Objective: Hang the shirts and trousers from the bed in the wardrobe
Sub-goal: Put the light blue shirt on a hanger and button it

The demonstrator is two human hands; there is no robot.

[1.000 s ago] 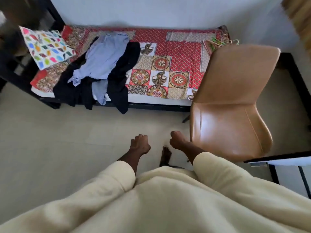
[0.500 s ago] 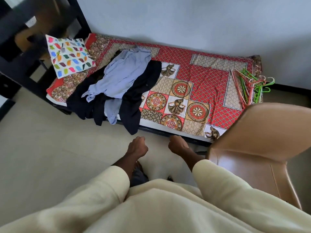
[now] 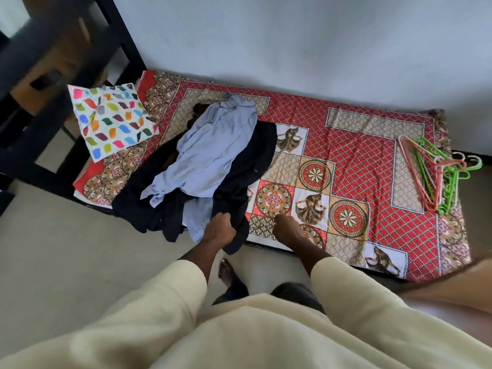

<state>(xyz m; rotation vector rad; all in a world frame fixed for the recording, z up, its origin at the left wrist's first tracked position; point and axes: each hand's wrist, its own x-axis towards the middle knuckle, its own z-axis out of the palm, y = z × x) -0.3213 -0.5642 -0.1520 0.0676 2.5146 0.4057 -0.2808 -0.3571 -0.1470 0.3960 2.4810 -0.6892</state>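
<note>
Presently my left hand (image 3: pixel 218 230), fingers curled, touches the dark garment (image 3: pixel 234 182) hanging off the patterned red bed (image 3: pixel 359 145); grip unclear. My right hand (image 3: pixel 288 230) hovers curled, holding nothing.

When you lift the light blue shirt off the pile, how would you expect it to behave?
The light blue shirt lies crumpled with sleeves trailing, so it will probably hang limp. It rests on dark clothes, which might drag along. It looks thin, likely light.

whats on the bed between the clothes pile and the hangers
Head view: only bare patterned red bedspread lies between the pile of light blue and dark clothes and the pink and green plastic hangers.
</note>
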